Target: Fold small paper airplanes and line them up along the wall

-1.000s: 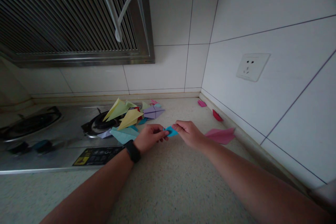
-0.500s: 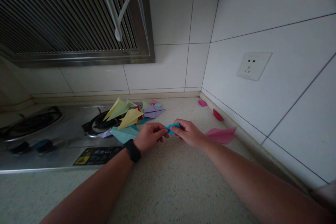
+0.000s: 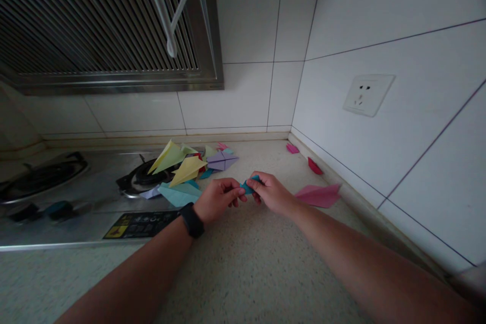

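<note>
Between my two hands is a small folded blue paper (image 3: 248, 187), held above the speckled countertop (image 3: 243, 268). My left hand (image 3: 220, 195), with a dark watch on its wrist, pinches the paper's left end between thumb and fingers. The right end is gripped by my right hand (image 3: 270, 190), its thumb lying over the top; the fingers hide part of the folds. Left of my left hand lie several paper planes, among them a light blue one (image 3: 179, 194), a yellow one (image 3: 188, 170) and a purple one (image 3: 222, 160). A pink paper plane (image 3: 318, 195) rests beside my right wrist.
A gas stove (image 3: 94, 212) takes up the left side, paper planes partly over its right burner (image 3: 146, 177). Above hangs a range hood (image 3: 114, 83). A red folded paper (image 3: 314, 166) and a small pink one (image 3: 292, 148) lie by the right wall, below a socket (image 3: 369, 94).
The blue paper has turned slightly and looks more bunched between my fingers. My right thumb has shifted a little on it. Both hands stay in nearly the same place.
</note>
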The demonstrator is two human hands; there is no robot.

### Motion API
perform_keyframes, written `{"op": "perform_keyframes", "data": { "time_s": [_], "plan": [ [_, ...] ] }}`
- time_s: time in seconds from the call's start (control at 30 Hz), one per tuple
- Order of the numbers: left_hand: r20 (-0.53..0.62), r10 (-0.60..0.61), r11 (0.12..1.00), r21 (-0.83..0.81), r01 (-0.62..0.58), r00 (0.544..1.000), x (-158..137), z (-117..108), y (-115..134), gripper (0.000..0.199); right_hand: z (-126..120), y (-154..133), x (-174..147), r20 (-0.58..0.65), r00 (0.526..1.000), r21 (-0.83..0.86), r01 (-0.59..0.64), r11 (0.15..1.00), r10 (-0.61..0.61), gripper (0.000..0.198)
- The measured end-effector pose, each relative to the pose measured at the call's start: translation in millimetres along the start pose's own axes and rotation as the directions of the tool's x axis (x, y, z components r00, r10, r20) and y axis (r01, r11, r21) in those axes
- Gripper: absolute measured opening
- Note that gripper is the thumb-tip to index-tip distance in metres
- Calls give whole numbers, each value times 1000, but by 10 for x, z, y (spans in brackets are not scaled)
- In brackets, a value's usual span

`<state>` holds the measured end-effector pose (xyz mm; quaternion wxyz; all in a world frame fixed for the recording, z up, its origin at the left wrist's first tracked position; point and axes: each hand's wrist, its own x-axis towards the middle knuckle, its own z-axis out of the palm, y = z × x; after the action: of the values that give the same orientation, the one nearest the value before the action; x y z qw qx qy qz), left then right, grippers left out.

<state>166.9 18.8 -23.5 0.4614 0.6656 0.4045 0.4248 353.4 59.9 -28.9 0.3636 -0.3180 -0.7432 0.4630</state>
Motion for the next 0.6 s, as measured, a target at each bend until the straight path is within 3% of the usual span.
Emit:
{"op": "perform_keyframes", "data": {
  "time_s": [0.17, 0.4, 0.6],
  "plan": [
    [34, 1, 1000, -14, -1, 999, 3, -26, -10, 31, 21, 9, -6, 6, 999, 101, -47, 994, 47, 35],
    [53, -16, 1000, 20, 15, 998, 3, -16, -43, 30, 3, -4, -18, -47, 999, -136, -28, 990, 22, 35],
    [10, 0, 997, 80, -1, 1000, 15, -34, -67, 27, -46, 10, -20, -41, 999, -222, 2, 975, -11, 35]
  ]
}}
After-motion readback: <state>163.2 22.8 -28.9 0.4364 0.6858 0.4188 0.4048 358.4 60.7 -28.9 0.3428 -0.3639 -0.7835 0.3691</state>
